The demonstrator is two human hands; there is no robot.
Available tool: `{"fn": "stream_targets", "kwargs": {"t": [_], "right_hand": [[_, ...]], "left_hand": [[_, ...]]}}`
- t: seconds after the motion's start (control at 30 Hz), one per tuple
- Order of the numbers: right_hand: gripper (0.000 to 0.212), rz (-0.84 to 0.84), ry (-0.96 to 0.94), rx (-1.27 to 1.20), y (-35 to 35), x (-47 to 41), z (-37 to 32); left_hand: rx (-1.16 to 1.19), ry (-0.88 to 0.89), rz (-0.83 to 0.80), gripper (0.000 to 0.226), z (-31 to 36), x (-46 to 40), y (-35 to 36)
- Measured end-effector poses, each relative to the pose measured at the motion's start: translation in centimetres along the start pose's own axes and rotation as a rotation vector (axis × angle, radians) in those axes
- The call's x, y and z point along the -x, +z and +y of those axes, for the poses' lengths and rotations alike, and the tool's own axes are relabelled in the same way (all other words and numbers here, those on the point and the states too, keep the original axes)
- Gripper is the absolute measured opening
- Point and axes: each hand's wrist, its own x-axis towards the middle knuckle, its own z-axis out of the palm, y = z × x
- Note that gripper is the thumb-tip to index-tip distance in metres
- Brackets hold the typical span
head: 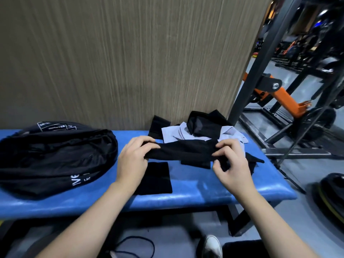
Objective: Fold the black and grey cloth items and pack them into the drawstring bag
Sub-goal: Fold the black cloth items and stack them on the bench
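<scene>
A: Head view, what are the hands doing?
B: The left hand [133, 161] and right hand [231, 164] each pinch an end of a black cloth [186, 151], stretched over the blue tabletop [195, 185].
A: And the rest?
B: A folded black piece [155, 178] lies beneath; the grey garment [178, 135] sits behind; the drawstring bag [55, 159] rests left.

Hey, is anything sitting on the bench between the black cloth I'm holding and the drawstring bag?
Nothing visible blocks it. Both hands, left and right, grip the black cloth; the drawstring bag lies to the left on the blue bench. A folded black piece lies below the left hand, nearer you, off the direct line.
</scene>
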Motion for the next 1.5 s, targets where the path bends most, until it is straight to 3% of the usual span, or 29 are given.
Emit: {"fn": "stream_targets", "kwargs": {"t": [0.17,0.3,0.53,0.63,0.73,0.8,0.97,1.1,1.3,1.5], "right_hand": [[0.036,-0.240,0.033,0.055,2.1,0.3,0.7],[0.041,-0.335,0.098,0.075,3.3,0.5,0.8],[0.026,-0.090,0.407,-0.169,3.7,-0.4,0.8],[0.019,-0.021,0.521,-0.260,4.0,-0.6,0.6],[0.021,-0.035,0.614,-0.350,4.1,-0.8,0.1],[0.027,-0.087,0.666,-0.399,4.1,-0.8,-0.2],[0.046,-0.213,0.772,-0.423,4.3,-0.4,0.1],[0.040,-0.308,0.803,-0.335,3.9,0.0,0.4],[0.025,-0.362,0.775,-0.121,4.3,0.0,-0.2],[0.023,-0.271,0.756,-0.233,5.5,-1.2,-2.3]], "left_hand": [[-0.048,0.002,-0.036,0.066,-2.0,1.5,-1.7],[0.028,-0.039,-0.129,0.053,-3.2,2.1,-2.4],[0.632,-0.446,-0.139,0.007,-2.9,1.5,-2.8],[0.785,-0.557,-0.144,0.013,-2.8,1.1,-2.4],[0.733,-0.594,-0.237,0.047,-3.6,1.4,-1.9],[0.690,-0.598,-0.295,0.056,-3.7,1.7,-1.6],[0.736,-0.659,-0.419,0.031,-3.6,2.0,-1.7],[0.550,-0.640,-0.486,0.015,-3.5,2.4,-1.4],[0.385,-0.571,-0.534,0.022,-4.0,3.0,-1.3],[0.323,-0.553,-0.542,0.036,-4.9,3.7,-1.5]]}}
